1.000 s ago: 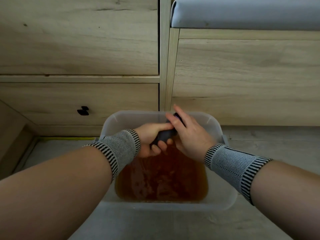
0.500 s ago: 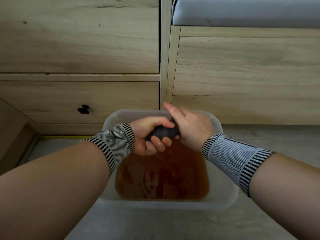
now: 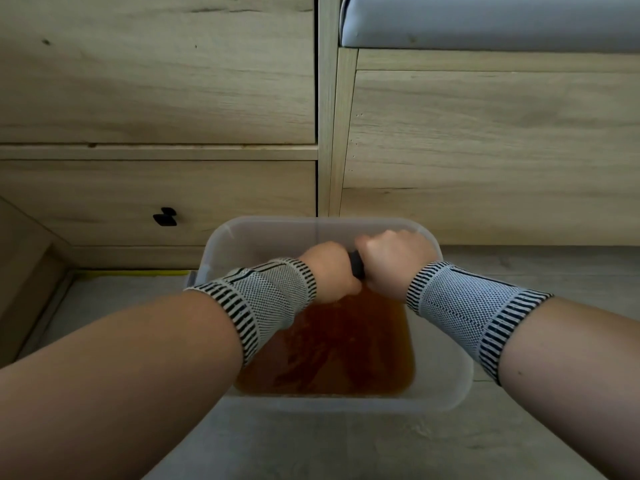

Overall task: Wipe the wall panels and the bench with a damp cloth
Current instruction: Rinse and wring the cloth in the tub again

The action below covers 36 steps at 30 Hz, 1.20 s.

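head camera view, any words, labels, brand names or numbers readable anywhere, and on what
None: no readable text shows in this view.
The clear plastic tub of brown water carries no label or marking.
The wooden panels, the black drawer pull and the grey bench cushion are plain.
The striped wrist sleeves show only a knit pattern.
The dark cloth, gripped by the left hand and right hand, shows no tag.

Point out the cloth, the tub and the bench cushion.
cloth (image 3: 356,265), head view, dark strip showing between the two hands.
tub (image 3: 446,375), head view, bare right-hand wall of the clear plastic.
bench cushion (image 3: 485,20), head view, grey front face.
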Tool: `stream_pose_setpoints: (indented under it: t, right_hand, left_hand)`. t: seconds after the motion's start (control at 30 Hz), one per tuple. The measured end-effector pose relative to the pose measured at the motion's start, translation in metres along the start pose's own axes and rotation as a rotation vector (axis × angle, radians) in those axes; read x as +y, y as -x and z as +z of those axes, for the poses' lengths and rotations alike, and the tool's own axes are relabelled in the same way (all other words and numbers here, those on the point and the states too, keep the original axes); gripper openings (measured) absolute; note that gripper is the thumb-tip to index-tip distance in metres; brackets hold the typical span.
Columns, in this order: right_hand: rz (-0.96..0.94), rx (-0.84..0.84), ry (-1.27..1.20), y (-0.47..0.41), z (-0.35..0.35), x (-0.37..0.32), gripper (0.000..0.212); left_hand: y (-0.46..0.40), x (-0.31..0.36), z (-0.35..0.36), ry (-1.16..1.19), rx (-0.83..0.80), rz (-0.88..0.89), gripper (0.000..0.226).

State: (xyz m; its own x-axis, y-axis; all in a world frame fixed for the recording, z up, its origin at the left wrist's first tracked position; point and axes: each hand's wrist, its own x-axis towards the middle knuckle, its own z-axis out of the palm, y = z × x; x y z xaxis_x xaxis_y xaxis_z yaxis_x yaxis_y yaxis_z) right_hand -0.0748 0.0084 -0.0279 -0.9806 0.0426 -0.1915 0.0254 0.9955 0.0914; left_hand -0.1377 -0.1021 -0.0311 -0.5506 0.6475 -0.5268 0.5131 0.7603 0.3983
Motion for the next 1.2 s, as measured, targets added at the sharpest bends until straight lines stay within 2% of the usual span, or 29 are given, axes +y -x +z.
stream_pose_setpoints:
  t: [0.33,0.57,0.7,0.87,0.97,1.2]
  right_hand:
    - [0.016,-0.100,-0.099,-0.003,0.002,-0.012,0.023]
    - [0.045,-0.130,-0.192,-0.006,0.005,-0.014,0.018]
    - [0.066,-0.154,-0.237,-0.009,0.009,-0.014,0.008]
    - [0.085,-0.168,-0.291,-0.013,0.016,-0.012,0.010]
    - [0.098,-0.174,-0.331,-0.016,0.020,-0.012,0.019]
    - [0.102,-0.189,-0.357,-0.021,0.025,-0.012,0.024]
  left_hand:
    - [0.000,-0.018,0.018,-0.027,0.194,0.042,0.029]
    - [0.002,-0.025,0.019,-0.086,0.226,0.061,0.034]
    - [0.003,-0.025,0.021,-0.104,0.227,0.073,0.033]
    - [0.003,-0.026,0.019,-0.109,0.226,0.081,0.027]
    - [0.004,-0.026,0.019,-0.126,0.225,0.089,0.021]
    - [0.004,-0.028,0.018,-0.136,0.223,0.098,0.022]
